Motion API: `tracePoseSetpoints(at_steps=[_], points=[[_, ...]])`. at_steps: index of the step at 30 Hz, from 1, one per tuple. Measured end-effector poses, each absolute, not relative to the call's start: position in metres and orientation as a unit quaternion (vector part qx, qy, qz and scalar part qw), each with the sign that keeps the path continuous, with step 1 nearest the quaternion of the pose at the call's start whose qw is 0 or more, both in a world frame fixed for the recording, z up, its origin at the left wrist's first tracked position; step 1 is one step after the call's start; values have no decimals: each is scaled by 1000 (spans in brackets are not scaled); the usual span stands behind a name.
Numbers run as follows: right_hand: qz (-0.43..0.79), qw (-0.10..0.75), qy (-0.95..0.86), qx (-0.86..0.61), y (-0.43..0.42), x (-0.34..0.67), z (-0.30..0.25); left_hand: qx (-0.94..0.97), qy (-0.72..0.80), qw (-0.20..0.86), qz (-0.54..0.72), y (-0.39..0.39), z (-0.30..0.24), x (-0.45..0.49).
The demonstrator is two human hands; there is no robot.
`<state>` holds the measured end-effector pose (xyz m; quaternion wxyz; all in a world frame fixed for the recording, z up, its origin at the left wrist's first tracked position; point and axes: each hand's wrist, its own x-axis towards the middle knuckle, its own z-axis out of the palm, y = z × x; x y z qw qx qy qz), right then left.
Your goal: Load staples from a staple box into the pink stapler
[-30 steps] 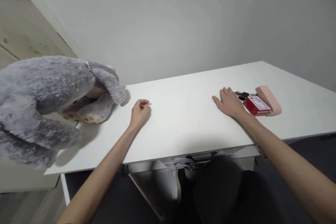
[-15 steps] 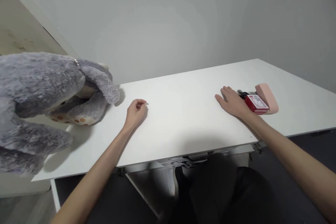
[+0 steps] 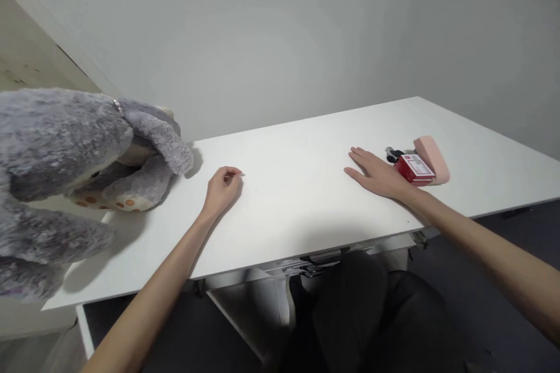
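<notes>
My left hand (image 3: 222,191) rests on the white table (image 3: 280,204), its thumb and forefinger pinched together. A tiny pale point shows at the fingertips, too small to name. To the right, my right hand (image 3: 377,176) lies flat on the tabletop, palm down, fingers stretched out to the left and the thumb apart. Just beyond its wrist is a red and white box (image 3: 416,169). A pink case (image 3: 432,158) stands against the box's far right side. Small black and silver items (image 3: 392,154), partly hidden, lie behind the box.
A large grey plush toy (image 3: 65,134) sits on the table's left end, one limb reaching toward my left hand. A plain wall (image 3: 280,41) runs along the back edge. Below the front edge are metal fittings (image 3: 306,268) and my dark-clothed legs (image 3: 354,309).
My right hand has turned and slid a little leftward, so its fingers now point more to the left. My left hand keeps its pinch. The whole view has shifted slightly.
</notes>
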<state>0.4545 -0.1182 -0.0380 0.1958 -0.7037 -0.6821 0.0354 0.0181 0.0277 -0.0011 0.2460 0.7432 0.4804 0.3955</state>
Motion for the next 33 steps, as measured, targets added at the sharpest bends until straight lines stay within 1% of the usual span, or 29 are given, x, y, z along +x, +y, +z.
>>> tracePoseSetpoints(at_steps=[6, 12, 20, 33], points=[[57, 220, -702, -675, -136, 466, -38, 746, 499, 240, 369, 26, 2, 20], [35, 225, -701, -675, -136, 463, -40, 755, 502, 234, 351, 20, 8, 23], [20, 191, -701, -686, -137, 457, -40, 770, 495, 240, 322, 14, 14, 27], [16, 153, -701, -696, -161, 412, -42, 775, 475, 252, 331, 11, 12, 22]])
